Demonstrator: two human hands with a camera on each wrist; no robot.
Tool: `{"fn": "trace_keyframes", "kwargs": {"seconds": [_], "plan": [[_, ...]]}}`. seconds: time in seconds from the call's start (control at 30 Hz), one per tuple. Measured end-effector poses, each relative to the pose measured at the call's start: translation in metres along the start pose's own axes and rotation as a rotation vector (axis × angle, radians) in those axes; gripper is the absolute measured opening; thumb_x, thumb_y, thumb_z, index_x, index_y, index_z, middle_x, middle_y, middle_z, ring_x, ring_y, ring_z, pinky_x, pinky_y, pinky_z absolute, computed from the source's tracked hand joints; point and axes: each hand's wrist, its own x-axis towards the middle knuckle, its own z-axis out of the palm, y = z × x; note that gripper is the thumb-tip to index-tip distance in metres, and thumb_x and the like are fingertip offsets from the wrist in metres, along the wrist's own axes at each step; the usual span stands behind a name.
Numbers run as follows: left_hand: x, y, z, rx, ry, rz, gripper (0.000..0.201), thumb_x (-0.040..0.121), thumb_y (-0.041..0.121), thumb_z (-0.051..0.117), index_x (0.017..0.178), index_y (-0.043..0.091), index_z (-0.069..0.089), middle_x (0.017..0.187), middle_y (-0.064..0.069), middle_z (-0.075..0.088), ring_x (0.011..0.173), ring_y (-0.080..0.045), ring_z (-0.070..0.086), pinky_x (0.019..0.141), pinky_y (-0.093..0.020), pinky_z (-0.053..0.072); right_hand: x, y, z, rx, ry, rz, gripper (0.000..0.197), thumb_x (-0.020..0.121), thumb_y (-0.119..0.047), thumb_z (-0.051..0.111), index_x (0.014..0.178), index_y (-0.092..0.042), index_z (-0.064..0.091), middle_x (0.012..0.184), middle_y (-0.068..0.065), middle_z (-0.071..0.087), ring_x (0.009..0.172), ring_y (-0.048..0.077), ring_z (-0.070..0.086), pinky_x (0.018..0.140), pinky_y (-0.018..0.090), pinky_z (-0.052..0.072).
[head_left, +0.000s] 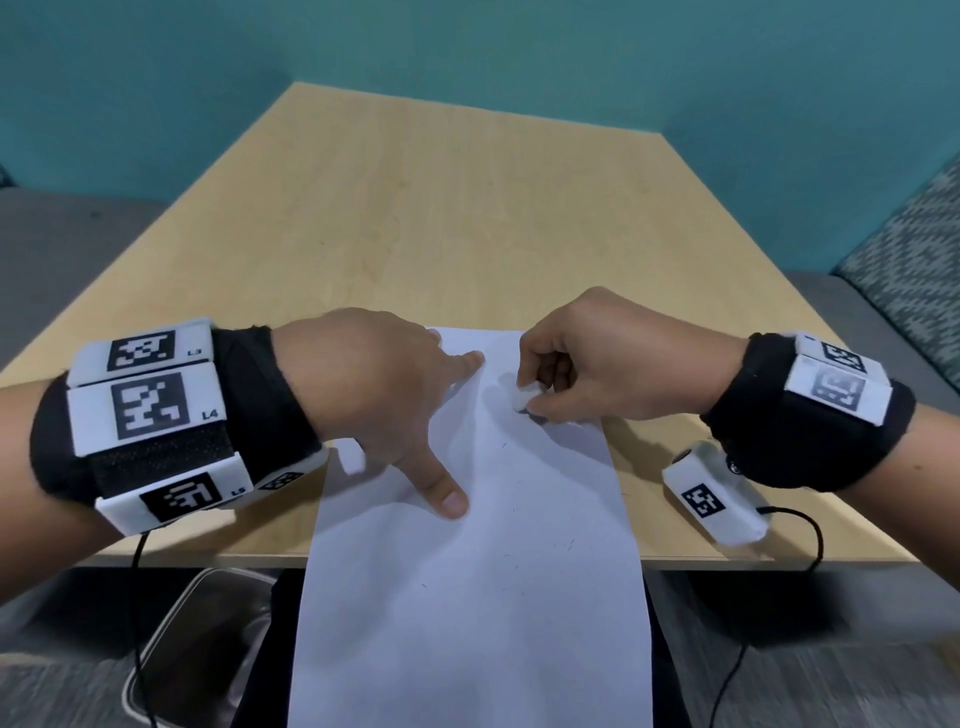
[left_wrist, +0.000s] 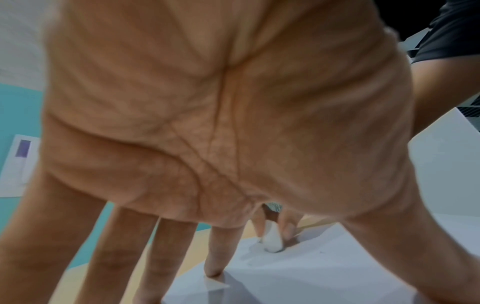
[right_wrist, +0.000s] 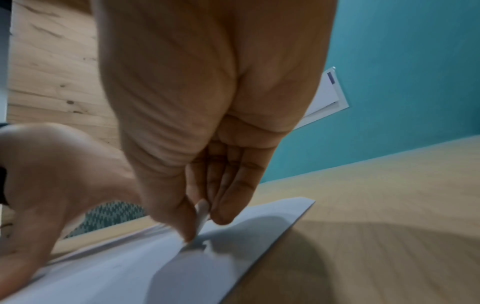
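Observation:
A white sheet of paper lies on the wooden table and hangs over its near edge. My left hand presses it flat with straight, spread fingers and thumb. My right hand pinches a small white eraser between thumb and fingers, its tip down on the paper near the top edge. The eraser shows past my left palm, and in the right wrist view the eraser stands edge-on over the paper. Tiny dark specks dot the sheet.
The light wooden table stretches ahead to a teal wall. Below the table's near edge on the left sits a grey bin. A patterned cushion lies at the right. Black cables hang from both wristbands.

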Motion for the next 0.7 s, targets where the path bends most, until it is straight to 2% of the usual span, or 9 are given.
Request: {"fn": "trace_keyframes", "kwargs": {"seconds": [0.1, 0.2, 0.3, 0.33, 0.4, 0.47, 0.57, 0.63, 0.7], "plan": [[-0.002, 0.0, -0.001, -0.003, 0.006, 0.002, 0.149, 0.046, 0.103, 0.064, 0.166, 0.045, -0.003, 0.162, 0.007, 0.038, 0.105, -0.016, 0.061, 0.075, -0.032, 0.051, 0.007, -0.001, 0.002, -0.044, 0.054, -0.002, 0.011, 0.086, -0.027, 0.078, 0.093, -0.02, 0.074, 0.068, -0.011, 0.074, 0.068, 0.006, 0.069, 0.069, 0.035, 0.059], [-0.002, 0.0, -0.001, 0.001, -0.006, 0.0, 0.149, 0.046, 0.104, 0.064, 0.165, 0.046, -0.004, 0.165, 0.008, 0.035, 0.107, -0.016, 0.061, 0.077, -0.032, 0.052, 0.008, -0.005, -0.003, -0.035, -0.028, 0.005, 0.014, 0.083, -0.03, 0.082, 0.092, -0.023, 0.076, 0.071, -0.01, 0.074, 0.07, 0.005, 0.069, 0.067, 0.026, 0.058], [-0.002, 0.001, -0.003, -0.012, -0.025, -0.021, 0.148, 0.048, 0.103, 0.063, 0.165, 0.047, -0.009, 0.17, 0.009, 0.031, 0.093, -0.011, 0.05, 0.061, -0.028, 0.038, 0.015, -0.006, -0.01, -0.031, -0.086, 0.016, 0.016, 0.081, -0.034, 0.086, 0.092, -0.026, 0.078, 0.073, -0.01, 0.075, 0.072, 0.004, 0.069, 0.066, 0.021, 0.056], [-0.001, 0.001, -0.004, -0.015, -0.03, -0.028, 0.148, 0.049, 0.103, 0.063, 0.164, 0.047, -0.011, 0.17, 0.009, 0.032, 0.095, -0.011, 0.05, 0.061, -0.029, 0.037, 0.02, -0.005, -0.01, -0.048, -0.063, 0.017, 0.016, 0.082, -0.033, 0.085, 0.093, -0.025, 0.078, 0.073, -0.01, 0.075, 0.071, 0.004, 0.069, 0.067, 0.023, 0.057], [-0.001, 0.002, -0.005, -0.005, -0.038, -0.032, 0.148, 0.049, 0.103, 0.062, 0.164, 0.048, -0.012, 0.172, 0.007, 0.028, 0.111, -0.012, 0.058, 0.064, -0.031, 0.039, 0.031, -0.003, -0.008, -0.095, 0.01, 0.018, 0.015, 0.083, -0.029, 0.082, 0.095, -0.021, 0.077, 0.071, -0.009, 0.075, 0.072, 0.005, 0.07, 0.072, 0.031, 0.059], [-0.001, 0.002, -0.005, 0.015, -0.032, -0.022, 0.149, 0.046, 0.105, 0.06, 0.164, 0.048, -0.011, 0.171, 0.007, 0.03, 0.109, -0.015, 0.062, 0.063, -0.031, 0.04, 0.037, -0.001, -0.005, -0.121, 0.079, 0.013, 0.015, 0.084, -0.024, 0.079, 0.097, -0.017, 0.077, 0.07, -0.009, 0.074, 0.074, 0.009, 0.07, 0.074, 0.038, 0.06], [0.0, 0.001, -0.004, 0.026, -0.033, -0.016, 0.153, 0.044, 0.106, 0.059, 0.165, 0.045, -0.011, 0.167, 0.01, 0.038, 0.088, -0.013, 0.06, 0.058, -0.03, 0.038, 0.035, -0.001, -0.009, -0.102, 0.02, 0.018, 0.015, 0.083, -0.027, 0.083, 0.095, -0.02, 0.077, 0.071, -0.009, 0.074, 0.072, 0.007, 0.07, 0.072, 0.033, 0.06], [0.001, 0.002, -0.004, 0.024, -0.037, -0.025, 0.154, 0.044, 0.105, 0.06, 0.166, 0.042, -0.011, 0.165, 0.011, 0.04, 0.089, -0.014, 0.06, 0.06, -0.03, 0.04, 0.03, -0.001, -0.013, -0.064, -0.08, 0.025, 0.016, 0.08, -0.032, 0.086, 0.092, -0.024, 0.078, 0.073, -0.01, 0.075, 0.071, 0.006, 0.069, 0.069, 0.026, 0.059], [0.002, 0.002, -0.004, 0.027, -0.032, -0.016, 0.155, 0.044, 0.105, 0.06, 0.166, 0.041, -0.011, 0.159, 0.01, 0.048, 0.097, -0.014, 0.064, 0.063, -0.031, 0.044, 0.029, 0.0, -0.015, -0.057, -0.092, 0.031, 0.016, 0.079, -0.032, 0.086, 0.091, -0.025, 0.079, 0.074, -0.009, 0.075, 0.071, 0.006, 0.07, 0.068, 0.027, 0.059]]}}
